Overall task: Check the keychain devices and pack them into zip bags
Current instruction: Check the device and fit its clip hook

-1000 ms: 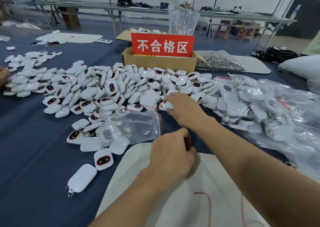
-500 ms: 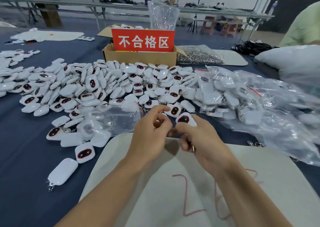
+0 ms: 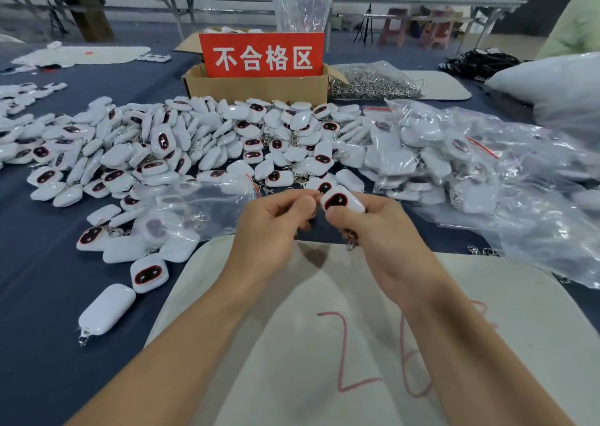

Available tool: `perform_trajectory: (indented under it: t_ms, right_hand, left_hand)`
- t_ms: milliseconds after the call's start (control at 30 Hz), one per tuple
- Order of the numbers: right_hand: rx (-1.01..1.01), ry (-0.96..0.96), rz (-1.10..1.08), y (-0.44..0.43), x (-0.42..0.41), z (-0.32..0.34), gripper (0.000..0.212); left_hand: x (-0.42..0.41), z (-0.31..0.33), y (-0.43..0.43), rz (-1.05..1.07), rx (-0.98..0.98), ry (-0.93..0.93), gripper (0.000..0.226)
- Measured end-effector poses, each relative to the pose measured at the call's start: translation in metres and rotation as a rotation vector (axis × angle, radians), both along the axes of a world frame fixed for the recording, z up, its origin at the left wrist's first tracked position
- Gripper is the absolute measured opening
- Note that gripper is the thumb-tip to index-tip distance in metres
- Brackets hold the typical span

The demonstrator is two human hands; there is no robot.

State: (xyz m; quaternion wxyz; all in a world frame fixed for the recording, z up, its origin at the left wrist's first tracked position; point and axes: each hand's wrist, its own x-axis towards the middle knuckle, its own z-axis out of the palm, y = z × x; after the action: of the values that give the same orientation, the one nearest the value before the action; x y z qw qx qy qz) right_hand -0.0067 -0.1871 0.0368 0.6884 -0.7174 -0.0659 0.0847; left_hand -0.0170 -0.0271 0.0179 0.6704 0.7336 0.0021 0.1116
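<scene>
The right hand (image 3: 386, 230) holds one white keychain device (image 3: 341, 200), thumb curled over its near edge, the dark red-rimmed face turned up. Its metal clasp (image 3: 350, 242) dangles under the palm. The left hand (image 3: 272, 230) is right against it, fingers curled, thumb and forefinger tips meeting at the device's left corner; I cannot tell whether they pinch anything.

Both hands hover straight in front of the cardboard box (image 3: 256, 89), well apart from it, above the far edge of a white pad (image 3: 308, 295) with red scrawled marks. The box carries a red sign (image 3: 261, 55) with white characters.

Between the box and the hands spreads a big pile of loose devices (image 3: 194, 143), some face up, some face down, on the blue counter (image 3: 39, 263). At that pile's near edge, in front of the box and a bit to its left, a clear zip bag (image 3: 194, 204) lies flat over a few devices. Further left and nearer still, a lone device (image 3: 107, 308) lies face down.

In front of the box and to the right, a heap of bagged devices (image 3: 470, 172) glints. Touching the box's right side lies a bag of metal rings (image 3: 373, 83).
</scene>
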Motion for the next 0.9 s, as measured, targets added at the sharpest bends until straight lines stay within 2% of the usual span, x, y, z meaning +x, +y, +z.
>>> perform_trajectory:
  t_ms: [167, 233, 300, 467, 567, 700, 900]
  right_hand:
    - [0.054, 0.086, -0.067, 0.0074, -0.0025, 0.0004, 0.014]
    - [0.075, 0.136, -0.016, 0.0077, -0.0040, 0.0016, 0.010]
    - [0.123, 0.160, 0.054, 0.0073, -0.0047, 0.0029, 0.019]
    - [0.129, 0.146, 0.071, 0.0076, -0.0059, 0.0025, 0.024]
    - [0.100, 0.119, 0.030, 0.0098, -0.0050, -0.0007, 0.025]
    - [0.148, 0.143, 0.070, 0.0107, -0.0039, -0.0016, 0.026]
    - [0.134, 0.173, 0.146, 0.0098, -0.0050, -0.0032, 0.041]
  left_hand:
    - [-0.0042, 0.0001, -0.0013, -0.094, -0.077, 0.006, 0.022]
    - [-0.0041, 0.0006, -0.0009, -0.078, -0.088, 0.015, 0.025]
    - [-0.0030, 0.0008, 0.0004, -0.053, -0.087, 0.023, 0.027]
    - [-0.0026, 0.0010, -0.0008, -0.070, -0.124, 0.078, 0.021]
    - [-0.0043, 0.0027, -0.0030, -0.151, -0.134, 0.077, 0.026]
    - [-0.0049, 0.0033, -0.0020, -0.148, -0.132, 0.076, 0.035]
    - [-0.0039, 0.0008, 0.0016, -0.049, -0.064, 0.106, 0.022]
